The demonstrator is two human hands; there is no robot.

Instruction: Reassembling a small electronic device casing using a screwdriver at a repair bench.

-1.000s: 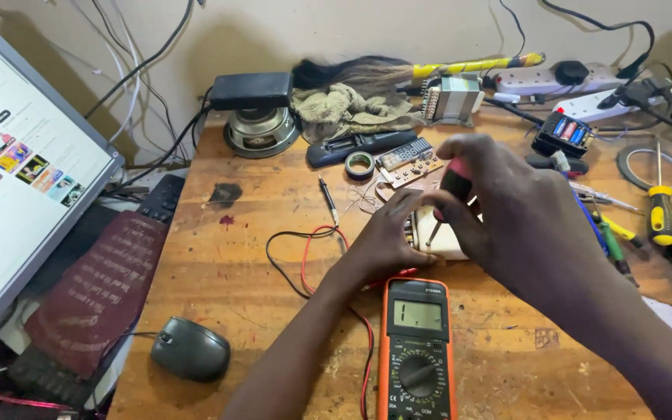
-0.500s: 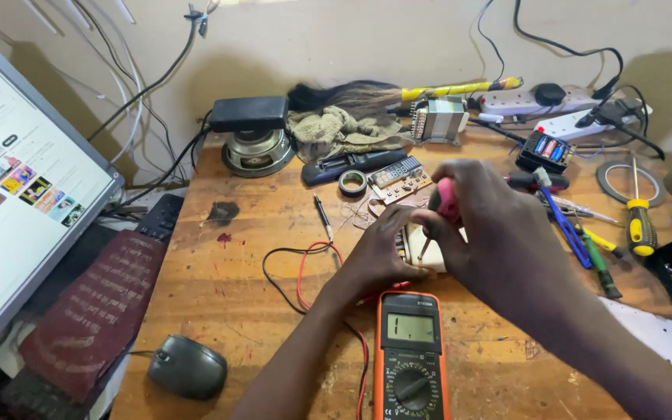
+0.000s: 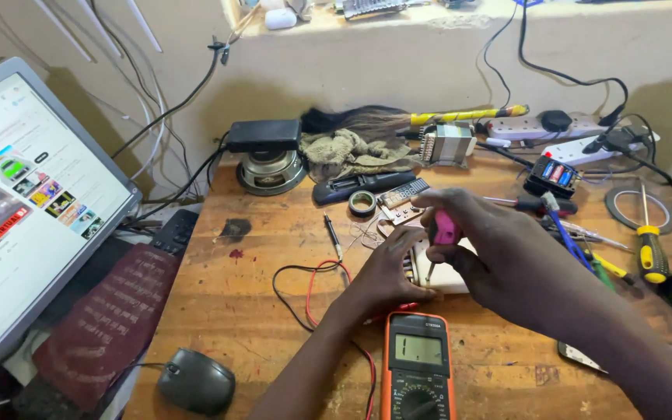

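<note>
Workbench: two hands, one multimeter.

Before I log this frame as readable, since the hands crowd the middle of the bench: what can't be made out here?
Head view only:
- White part: mostly covered by left hand and right hand.
- Pink-handled tool: its tip is too thin to trace.
- Multimeter: dial cut off by the bottom edge.
- Monitor: cropped at the left edge, content blurred.
</note>
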